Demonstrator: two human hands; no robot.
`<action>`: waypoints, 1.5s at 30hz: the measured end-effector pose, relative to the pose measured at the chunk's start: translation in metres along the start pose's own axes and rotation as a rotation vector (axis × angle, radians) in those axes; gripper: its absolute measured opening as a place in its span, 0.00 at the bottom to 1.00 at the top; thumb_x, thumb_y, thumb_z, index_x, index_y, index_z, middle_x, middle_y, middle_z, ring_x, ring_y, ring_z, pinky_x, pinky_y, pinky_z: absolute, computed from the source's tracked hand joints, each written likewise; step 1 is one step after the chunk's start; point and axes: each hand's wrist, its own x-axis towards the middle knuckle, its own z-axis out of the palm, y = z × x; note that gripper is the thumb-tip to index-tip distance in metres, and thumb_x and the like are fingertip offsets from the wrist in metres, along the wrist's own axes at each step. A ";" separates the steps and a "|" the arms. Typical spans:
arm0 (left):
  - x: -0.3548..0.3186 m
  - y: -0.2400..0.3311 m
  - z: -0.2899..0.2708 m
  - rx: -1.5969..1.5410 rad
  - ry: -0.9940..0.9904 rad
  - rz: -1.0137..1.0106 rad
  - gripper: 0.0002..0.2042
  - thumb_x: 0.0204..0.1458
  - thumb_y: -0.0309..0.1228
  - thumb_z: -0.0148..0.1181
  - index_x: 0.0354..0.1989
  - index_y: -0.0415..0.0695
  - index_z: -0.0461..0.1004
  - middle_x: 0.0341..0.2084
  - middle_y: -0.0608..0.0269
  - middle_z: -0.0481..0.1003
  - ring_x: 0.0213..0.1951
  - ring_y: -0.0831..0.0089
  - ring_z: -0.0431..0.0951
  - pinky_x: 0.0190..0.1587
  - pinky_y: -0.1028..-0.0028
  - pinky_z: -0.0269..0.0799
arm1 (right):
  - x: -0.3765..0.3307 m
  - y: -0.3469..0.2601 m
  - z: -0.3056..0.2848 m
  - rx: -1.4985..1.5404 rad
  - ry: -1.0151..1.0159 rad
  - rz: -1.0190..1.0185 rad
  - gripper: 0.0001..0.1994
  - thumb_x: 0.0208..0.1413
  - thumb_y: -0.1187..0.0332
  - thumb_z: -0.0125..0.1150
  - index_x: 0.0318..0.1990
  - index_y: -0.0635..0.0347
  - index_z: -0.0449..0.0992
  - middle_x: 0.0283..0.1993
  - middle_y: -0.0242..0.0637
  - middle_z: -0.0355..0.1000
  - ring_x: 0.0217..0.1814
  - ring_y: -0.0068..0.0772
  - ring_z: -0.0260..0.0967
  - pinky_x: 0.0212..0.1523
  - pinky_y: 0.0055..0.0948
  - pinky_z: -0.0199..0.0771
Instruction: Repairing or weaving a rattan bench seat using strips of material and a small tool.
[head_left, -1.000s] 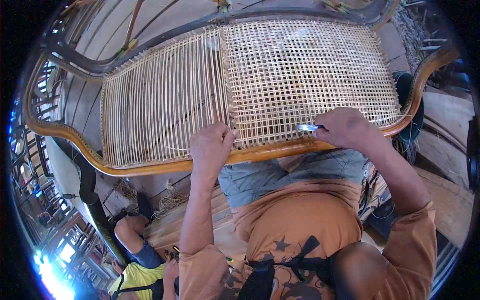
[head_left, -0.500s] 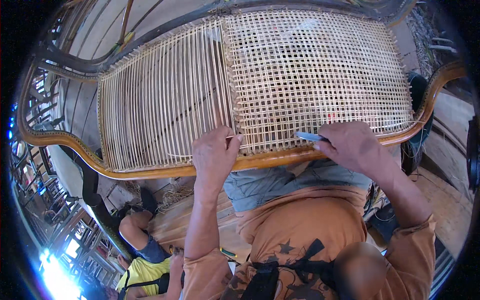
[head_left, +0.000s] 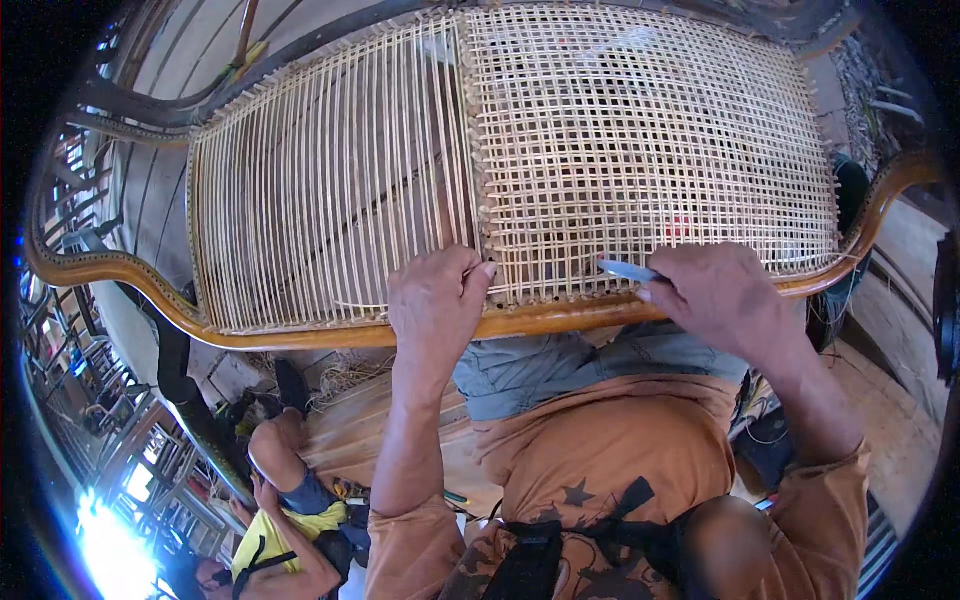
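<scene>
A curved wooden furniture frame (head_left: pixel 560 318) lies across my lap. Its right part carries a woven cane panel (head_left: pixel 650 130) with a square grid, while long cane strands (head_left: pixel 300 190) run only one way on the left part. My left hand (head_left: pixel 435 300) rests over the near rail beside the wrapped divider (head_left: pixel 478 170), thumb and forefinger pinched on a cane strand that the fingers mostly hide. My right hand (head_left: pixel 715 295) grips a flat, narrow, pale blue-grey blade-like tool (head_left: pixel 628 270). The tool's tip points left, over the near edge of the woven panel.
At lower left another person in a yellow top (head_left: pixel 285 535) sits on the floor. Stacked wooden furniture frames (head_left: pixel 130 440) stand farther left. Loose cane scraps (head_left: pixel 350 375) lie on the floor beside the frame. A dark green container (head_left: pixel 852 195) is at the right.
The whole view has shifted slightly. My left fingers have moved a little up along the divider; my right hand keeps the tool in much the same pose. The other person's arm has lifted toward the head.
</scene>
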 end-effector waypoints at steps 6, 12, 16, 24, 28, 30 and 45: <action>0.000 -0.001 0.001 -0.004 -0.001 0.006 0.09 0.47 0.33 0.58 0.25 0.40 0.72 0.19 0.56 0.72 0.25 0.59 0.72 0.30 0.63 0.65 | 0.017 -0.009 0.013 -0.006 -0.056 -0.053 0.10 0.53 0.62 0.53 0.31 0.60 0.71 0.25 0.44 0.72 0.29 0.46 0.72 0.30 0.41 0.72; -0.001 -0.003 0.002 0.001 0.006 0.003 0.08 0.47 0.33 0.57 0.24 0.41 0.72 0.20 0.56 0.72 0.26 0.58 0.72 0.31 0.62 0.65 | 0.017 -0.009 0.018 -0.008 -0.011 -0.042 0.10 0.53 0.62 0.53 0.31 0.60 0.71 0.26 0.44 0.72 0.29 0.45 0.72 0.31 0.42 0.72; -0.002 -0.003 0.001 0.013 -0.001 0.001 0.08 0.47 0.33 0.57 0.25 0.41 0.72 0.20 0.55 0.73 0.26 0.57 0.73 0.31 0.61 0.65 | 0.016 -0.020 0.014 0.046 -0.046 -0.017 0.11 0.53 0.62 0.52 0.31 0.60 0.71 0.27 0.45 0.72 0.29 0.45 0.72 0.32 0.42 0.73; -0.001 -0.002 0.003 0.014 0.009 0.006 0.08 0.48 0.34 0.56 0.25 0.42 0.72 0.21 0.56 0.73 0.27 0.57 0.73 0.32 0.61 0.65 | 0.031 -0.018 0.024 -0.014 -0.015 -0.091 0.10 0.53 0.62 0.52 0.31 0.60 0.72 0.28 0.43 0.73 0.30 0.44 0.72 0.32 0.41 0.73; 0.000 -0.001 0.002 0.020 0.010 -0.001 0.08 0.49 0.34 0.56 0.26 0.42 0.72 0.21 0.56 0.73 0.27 0.56 0.73 0.33 0.61 0.65 | 0.034 -0.012 0.030 0.036 0.004 -0.110 0.10 0.53 0.62 0.53 0.30 0.60 0.71 0.27 0.43 0.72 0.29 0.43 0.72 0.31 0.40 0.73; 0.000 -0.001 0.001 0.001 0.016 -0.007 0.08 0.49 0.34 0.55 0.26 0.42 0.72 0.21 0.55 0.73 0.27 0.56 0.72 0.33 0.61 0.64 | 0.028 -0.018 0.028 0.020 -0.002 -0.048 0.10 0.52 0.62 0.54 0.30 0.61 0.71 0.26 0.43 0.72 0.29 0.43 0.72 0.31 0.40 0.73; -0.001 -0.004 0.005 0.008 0.035 -0.022 0.08 0.48 0.33 0.56 0.23 0.42 0.72 0.19 0.55 0.73 0.25 0.57 0.73 0.30 0.61 0.66 | 0.040 -0.020 0.034 -0.027 -0.020 -0.068 0.12 0.54 0.59 0.52 0.31 0.59 0.72 0.27 0.41 0.72 0.30 0.42 0.73 0.31 0.38 0.74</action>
